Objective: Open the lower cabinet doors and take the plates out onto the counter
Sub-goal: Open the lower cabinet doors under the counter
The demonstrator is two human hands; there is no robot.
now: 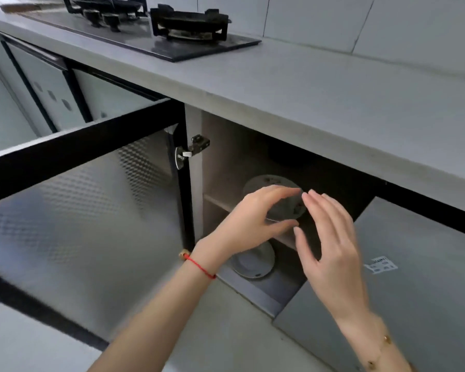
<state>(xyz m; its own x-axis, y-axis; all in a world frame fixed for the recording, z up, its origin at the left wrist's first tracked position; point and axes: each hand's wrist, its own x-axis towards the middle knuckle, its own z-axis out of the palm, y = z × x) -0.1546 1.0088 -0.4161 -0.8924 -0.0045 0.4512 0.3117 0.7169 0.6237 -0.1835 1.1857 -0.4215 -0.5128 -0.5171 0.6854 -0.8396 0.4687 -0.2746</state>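
Neither hand grips anything yet: the left hand [249,224] reaches into the cabinet with thumb and fingers spread apart in a wide C, and the right hand [330,237] comes in beside it with its fingers straight and loosely parted. Both frame the grey round plate on the upper shelf [263,185], and whether any fingertip already touches its rim cannot be told, since the hands cover its near edge. A second pale round plate on the cabinet floor [254,263] lies lower down, partly behind the left wrist.

As to progress, the opening part looks done. The black-framed left door with its patterned frosted panel [91,189] stands swung wide out on its hinge, and the plain grey right door [414,264] also hangs open toward the viewer. The taking-out part has not begun: both plates sit inside, and the stretch of pale grey stone counter [320,103] in view carries only the black glass gas hob [156,30].

Much stays uncertain. The back of the cabinet is dark, so further plates there cannot be ruled out, nor whether either visible plate is a stack. The thin wooden shelf [218,201] shows only at its left end. A small white label on the right door is too blurred to read.
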